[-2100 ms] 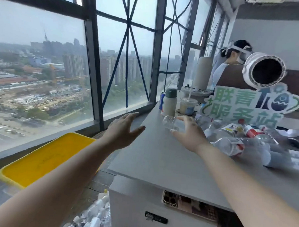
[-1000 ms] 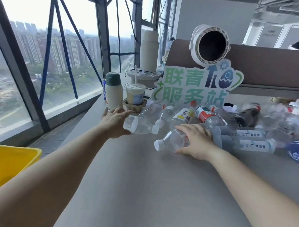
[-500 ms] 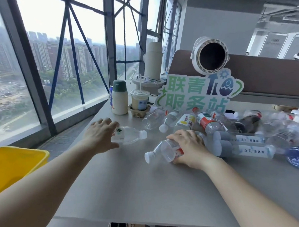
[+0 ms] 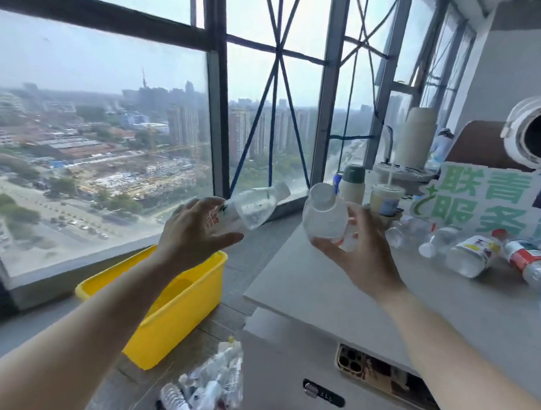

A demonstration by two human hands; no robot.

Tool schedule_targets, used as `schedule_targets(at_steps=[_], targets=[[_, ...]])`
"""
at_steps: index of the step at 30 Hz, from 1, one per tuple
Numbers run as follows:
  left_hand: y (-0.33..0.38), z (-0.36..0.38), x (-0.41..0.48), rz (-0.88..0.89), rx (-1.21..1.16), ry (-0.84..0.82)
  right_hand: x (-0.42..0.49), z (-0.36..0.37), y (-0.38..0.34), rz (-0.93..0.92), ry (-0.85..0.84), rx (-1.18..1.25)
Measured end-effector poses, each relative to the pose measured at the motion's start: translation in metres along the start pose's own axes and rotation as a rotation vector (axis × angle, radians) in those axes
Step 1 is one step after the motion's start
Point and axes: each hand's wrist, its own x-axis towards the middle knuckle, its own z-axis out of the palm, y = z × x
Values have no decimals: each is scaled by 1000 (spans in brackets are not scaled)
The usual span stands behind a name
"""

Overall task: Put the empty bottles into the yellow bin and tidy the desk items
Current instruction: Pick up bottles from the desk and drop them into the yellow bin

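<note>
My left hand [image 4: 197,229] grips one water bottle [image 4: 253,207], my right hand [image 4: 363,255] a second bottle [image 4: 324,221]; next I drop both into the yellow bin [image 4: 171,324] beneath.

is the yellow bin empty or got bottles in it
Seems empty: what shows inside the yellow bin is bare, though the left forearm hides part.

Green-lettered sign [image 4: 486,195] upright far right; phone [image 4: 353,362] lying in white cabinet [image 4: 280,375] slot; large window [image 4: 95,135] left.
</note>
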Motion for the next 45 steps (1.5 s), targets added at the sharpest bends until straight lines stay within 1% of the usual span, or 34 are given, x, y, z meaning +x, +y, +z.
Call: schedule_targets(at_steps=[2, 5, 11, 14, 17, 21, 26, 30, 31, 32, 33, 34, 35, 36, 37, 41, 43, 45], targets=[[-20, -31, -9, -60, -32, 60, 12, 24, -31, 8, 11, 152], [-53, -66, -15, -135, -98, 137, 31, 66, -66, 2, -39, 320], [-128, -100, -18, -242, -106, 263, 59, 170, -111, -52, -99, 485], [-177, -101, -7, -297, -127, 309, 75, 229, -124, -23, -106, 561], [-216, -98, 11, -323, -144, 336, 93, 278, -130, -6, -73, 580], [-252, -91, 37, -315, -155, 316, 116, 325, -133, 20, -71, 607], [-277, -85, 73, -307, -184, 298, 142, 358, -133, -6, -40, 583], [-290, -83, 119, -273, -203, 324, 176, 391, -129, -24, 4, 548], [-302, -80, 132, -280, -149, 280, 187, 404, -124, -21, -42, 506], [-315, -78, 145, -329, -43, 176, 198, 419, -114, 19, -149, 441], [-332, -74, 153, -428, 79, 39, 205, 434, -102, 117, -323, 337], [-348, -69, 156, -546, 178, -94, 208, 447, -89, 272, -532, 213], [-364, -64, 154, -637, 238, -188, 207, 456, -75, 439, -715, 99], [-376, -59, 150, -676, 274, -246, 203, 462, -63, 548, -832, 21], [-385, -56, 145, -673, 289, -281, 198, 463, -56, 580, -877, -16], [-395, -53, 125, -626, 244, -319, 185, 457, -47, 535, -889, -59], [-388, -54, 122, -590, 188, -330, 184, 451, -47, 510, -883, -60], [-371, -56, 119, -518, 125, -314, 182, 441, -49, 470, -846, -36]])
